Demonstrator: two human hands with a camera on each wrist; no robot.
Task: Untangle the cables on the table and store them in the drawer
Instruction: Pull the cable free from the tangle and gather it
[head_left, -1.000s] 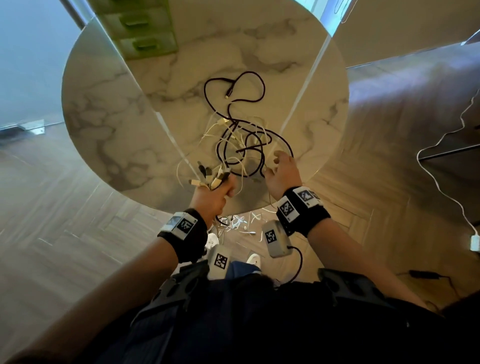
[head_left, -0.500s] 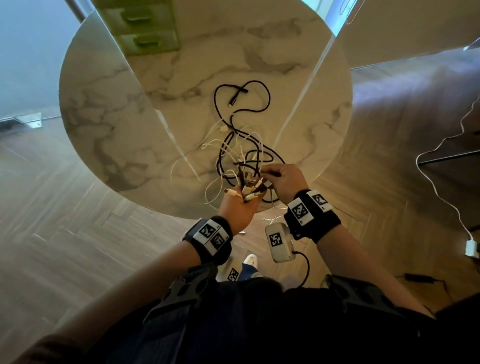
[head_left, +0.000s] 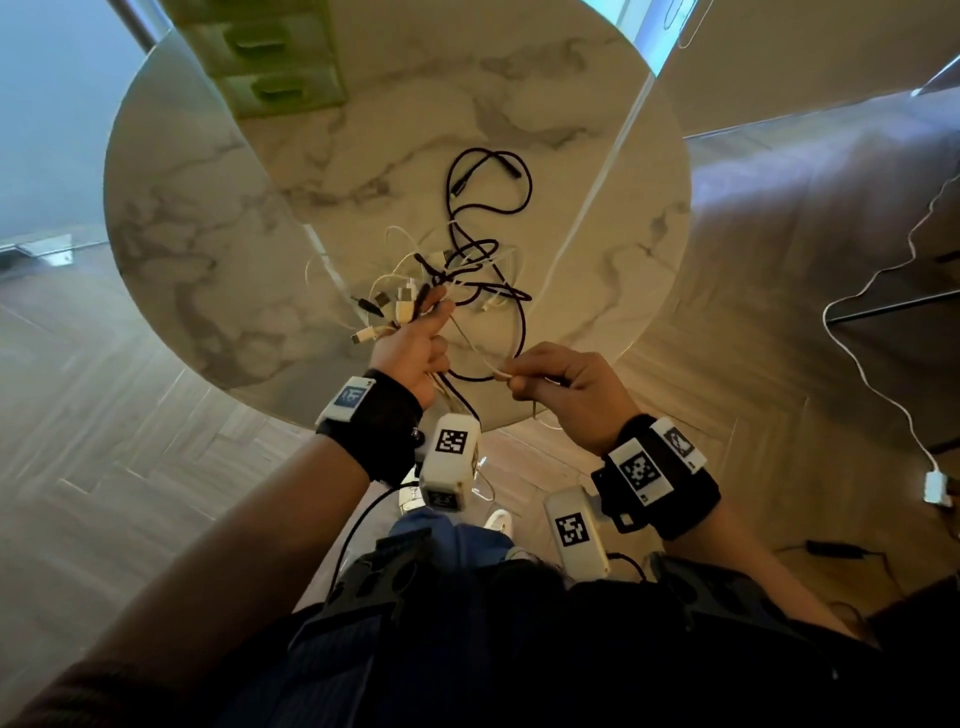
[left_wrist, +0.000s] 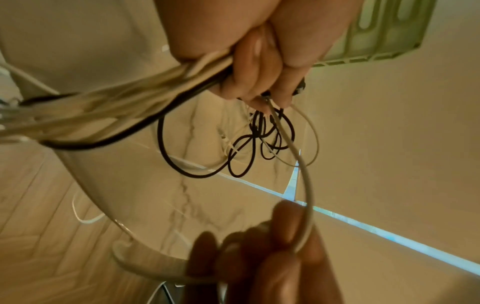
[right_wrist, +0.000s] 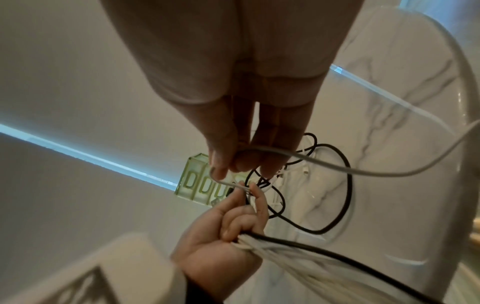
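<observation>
A tangle of black and white cables (head_left: 478, 270) lies on the round marble table (head_left: 218, 244). My left hand (head_left: 415, 343) is raised over the near edge and grips a bundle of cable ends (head_left: 389, 306), plugs sticking out past its fingers; the bundle (left_wrist: 109, 107) trails down from the fist (right_wrist: 272, 253). My right hand (head_left: 550, 379) pinches a thin white cable (right_wrist: 363, 170) between thumb and fingers, just right of the left hand. That white cable (left_wrist: 306, 181) runs in an arc to the left hand's fingertips. The green drawer unit (head_left: 260, 52) stands at the table's far left.
A black cable loop (head_left: 488, 182) lies beyond the tangle towards the table's middle. A white charger cable (head_left: 872, 374) runs over the wooden floor at the right. Bright light strips cross the tabletop. Wrist-mounted devices (head_left: 447, 457) hang below both hands.
Both hands have lifted and drawn back toward me. The left hand turned its bundle of plugs upward and left; the right hand pulled a thin white cable out to the right.
</observation>
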